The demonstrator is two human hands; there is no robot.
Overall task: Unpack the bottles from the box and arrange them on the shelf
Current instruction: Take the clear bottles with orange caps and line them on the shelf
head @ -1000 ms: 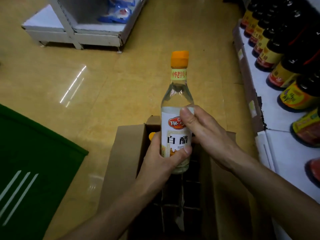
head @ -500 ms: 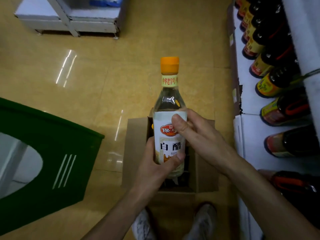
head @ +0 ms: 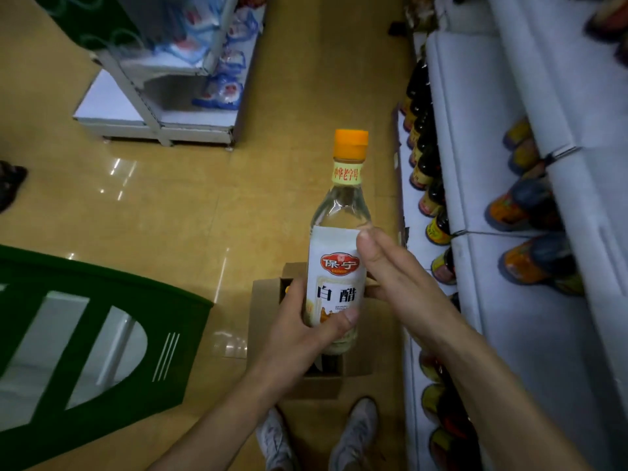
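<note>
Bottle point(head: 334, 266) upright above box point(head: 266, 311), orange cap point(head: 350, 144) up, left hand point(head: 299, 334) wrapped round its lower label, right hand point(head: 397, 277) flat, fingers point(head: 370, 246) straight against its side, shelf point(head: 475, 130) right of box.

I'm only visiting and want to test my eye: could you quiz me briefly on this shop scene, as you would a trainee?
1. Which grip holds the vinegar bottle low on its label? A) left B) right C) neither
2. True or false: the cardboard box stands on the shelf.
3. Fill in: the bottle's cap is ____.
Key: 1 A, the left grip. 2 false, it stands on the floor. 3 orange.
</note>
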